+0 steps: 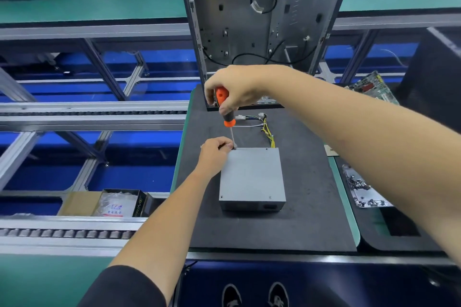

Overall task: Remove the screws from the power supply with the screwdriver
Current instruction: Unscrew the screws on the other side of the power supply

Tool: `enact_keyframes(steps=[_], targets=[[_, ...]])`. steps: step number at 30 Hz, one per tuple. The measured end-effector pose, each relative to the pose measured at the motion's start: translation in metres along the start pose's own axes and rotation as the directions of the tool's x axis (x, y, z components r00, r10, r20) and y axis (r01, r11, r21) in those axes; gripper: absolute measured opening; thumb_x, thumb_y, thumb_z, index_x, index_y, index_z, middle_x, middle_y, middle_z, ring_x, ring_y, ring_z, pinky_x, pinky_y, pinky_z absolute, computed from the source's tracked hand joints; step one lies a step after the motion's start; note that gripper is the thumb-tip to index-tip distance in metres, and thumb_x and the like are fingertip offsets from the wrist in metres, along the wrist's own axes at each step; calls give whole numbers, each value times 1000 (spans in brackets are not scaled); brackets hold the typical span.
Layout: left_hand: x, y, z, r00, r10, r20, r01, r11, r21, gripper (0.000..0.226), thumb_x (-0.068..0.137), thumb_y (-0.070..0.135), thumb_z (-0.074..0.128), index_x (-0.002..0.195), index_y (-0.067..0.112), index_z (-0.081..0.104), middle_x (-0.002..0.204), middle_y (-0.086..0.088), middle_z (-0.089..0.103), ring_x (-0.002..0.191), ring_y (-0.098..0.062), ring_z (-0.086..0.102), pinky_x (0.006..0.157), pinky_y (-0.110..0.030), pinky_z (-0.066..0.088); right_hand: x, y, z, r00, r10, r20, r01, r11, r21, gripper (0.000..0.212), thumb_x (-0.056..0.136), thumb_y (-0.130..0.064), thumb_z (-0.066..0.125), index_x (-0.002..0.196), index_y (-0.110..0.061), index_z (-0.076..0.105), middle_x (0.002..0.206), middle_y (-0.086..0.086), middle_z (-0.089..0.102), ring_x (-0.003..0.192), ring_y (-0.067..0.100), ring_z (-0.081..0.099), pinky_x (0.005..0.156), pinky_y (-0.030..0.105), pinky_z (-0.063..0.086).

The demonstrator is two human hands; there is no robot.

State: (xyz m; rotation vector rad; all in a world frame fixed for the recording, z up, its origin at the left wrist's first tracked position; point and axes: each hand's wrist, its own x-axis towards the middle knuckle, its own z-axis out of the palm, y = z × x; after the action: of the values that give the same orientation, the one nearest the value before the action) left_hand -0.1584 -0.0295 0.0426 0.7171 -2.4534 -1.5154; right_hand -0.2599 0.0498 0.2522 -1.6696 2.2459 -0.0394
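Observation:
A grey power supply (252, 177) lies flat on a dark foam mat (306, 207), its yellow and white cables (264, 124) trailing toward the far side. My right hand (232, 87) grips the orange-and-black handle of a screwdriver (228, 114), held nearly upright with its tip at the supply's far left corner. My left hand (215, 153) sits at that same corner, its fingers pinching around the shaft's tip. Small screws show at the far right corner (267, 149) and the near corners (270, 197).
An opened computer case (262, 32) stands at the far end of the mat. A pile of loose screws (359, 184) lies to the right, with a circuit board (374, 90) beyond it. Conveyor rails (92, 114) and a box of bagged parts (119, 203) lie left.

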Motion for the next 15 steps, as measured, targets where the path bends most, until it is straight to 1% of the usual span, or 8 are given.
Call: enact_keyframes(steps=[4, 6, 7, 8, 10, 12, 14, 15], targets=[[1, -1, -1, 1000, 17, 9, -17, 1000, -13, 23, 94, 7, 53, 79, 16, 68, 80, 10, 67, 85, -6, 59, 81, -17, 41, -1, -2, 1, 997, 51, 56, -55, 995, 86, 26, 74, -3, 61, 89, -23, 67, 85, -8, 63, 76, 14, 58, 55, 22, 42], [1, -1, 0, 1000, 22, 11, -22, 1000, -14, 24, 93, 7, 53, 78, 17, 68, 79, 11, 66, 82, -1, 58, 75, -7, 37, 0, -3, 6, 992, 119, 41, -124, 979, 163, 10, 78, -14, 62, 86, -18, 67, 79, -4, 67, 67, 16, 65, 50, 23, 47], [1, -1, 0, 1000, 21, 9, -21, 1000, -19, 24, 93, 7, 53, 77, 17, 68, 80, 11, 66, 81, 1, 57, 73, -3, 36, 2, -3, 8, 987, 163, 11, -162, 974, 155, 14, 83, -29, 62, 84, -15, 64, 76, 1, 67, 59, 19, 68, 48, 24, 48], [1, -1, 0, 1000, 20, 8, -20, 1000, -23, 24, 93, 7, 53, 76, 18, 67, 80, 9, 67, 81, 1, 57, 72, -3, 36, 2, -4, 10, 978, 207, -35, -202, 974, 104, 32, 88, -43, 56, 79, -12, 59, 72, 5, 64, 50, 21, 66, 46, 26, 46], [2, -2, 0, 1000, 24, 9, -24, 1000, -18, 25, 93, 7, 53, 76, 18, 67, 82, 7, 67, 81, -1, 58, 73, -6, 37, 3, -4, 13, 963, 232, -140, -245, 966, -83, 44, 96, -46, 41, 67, -13, 46, 63, 5, 52, 45, 22, 57, 46, 26, 35], [2, -3, 0, 1000, 23, 10, -23, 1000, -11, 24, 94, 8, 52, 77, 17, 67, 81, 8, 67, 80, -1, 57, 73, -7, 38, 5, -3, 13, 974, 189, -127, -206, 969, -135, 35, 97, -34, 43, 70, -12, 47, 63, 5, 55, 53, 23, 58, 48, 27, 36], [3, -4, 0, 1000, 17, 8, -17, 1000, -10, 23, 94, 7, 52, 79, 14, 69, 80, 9, 66, 80, 1, 57, 70, -2, 37, 3, -5, 9, 992, 123, -26, -124, 991, -55, 10, 89, -21, 52, 87, -12, 56, 75, -1, 62, 64, 16, 60, 52, 26, 38], [3, -4, 0, 1000, 21, 8, -21, 1000, -12, 23, 94, 6, 52, 80, 13, 69, 80, 10, 66, 80, 2, 57, 70, -1, 37, 2, -6, 7, 995, 100, 10, -100, 995, -7, 9, 84, -15, 57, 92, -14, 58, 79, -6, 59, 68, 11, 56, 53, 25, 37]])
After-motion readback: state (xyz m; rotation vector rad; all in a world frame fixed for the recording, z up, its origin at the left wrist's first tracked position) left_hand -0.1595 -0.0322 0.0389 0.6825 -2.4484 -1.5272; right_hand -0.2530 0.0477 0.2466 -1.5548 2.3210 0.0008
